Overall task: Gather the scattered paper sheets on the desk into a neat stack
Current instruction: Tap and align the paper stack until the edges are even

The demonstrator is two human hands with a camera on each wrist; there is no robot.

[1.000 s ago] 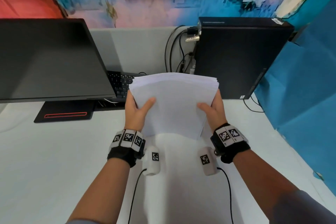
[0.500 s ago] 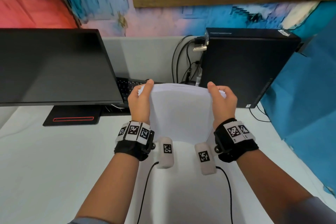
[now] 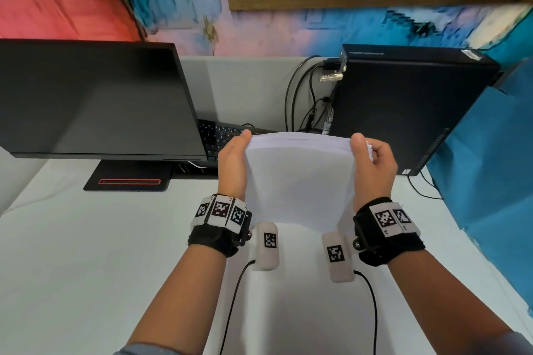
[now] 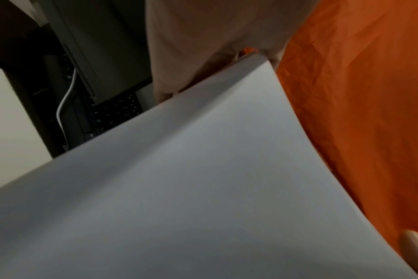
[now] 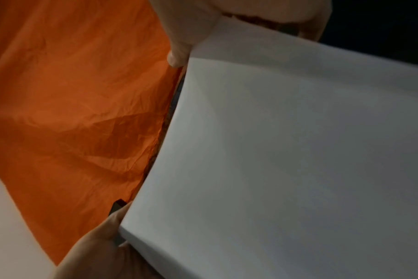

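Observation:
A stack of white paper sheets (image 3: 300,179) stands nearly upright on the white desk (image 3: 86,253), its lower edge near the desk between my wrists. My left hand (image 3: 233,164) grips the stack's left side, thumb up at the top corner. My right hand (image 3: 372,161) grips the right side, thumb on the near face and fingers curled behind the top corner. In the left wrist view the paper (image 4: 179,188) fills the frame below the palm. In the right wrist view the paper (image 5: 286,160) does the same, and my other hand (image 5: 95,245) shows at its far corner.
A dark monitor (image 3: 86,101) stands at the back left on a black base (image 3: 129,179). A black keyboard (image 3: 219,135) lies behind the paper. A black computer tower (image 3: 409,106) with cables (image 3: 300,95) stands at the back right. Blue cloth (image 3: 490,167) hangs on the right.
The stack has been tipped from leaning away to nearly upright. Both hands slid from its lower sides up to its top corners. The view has moved slightly closer.

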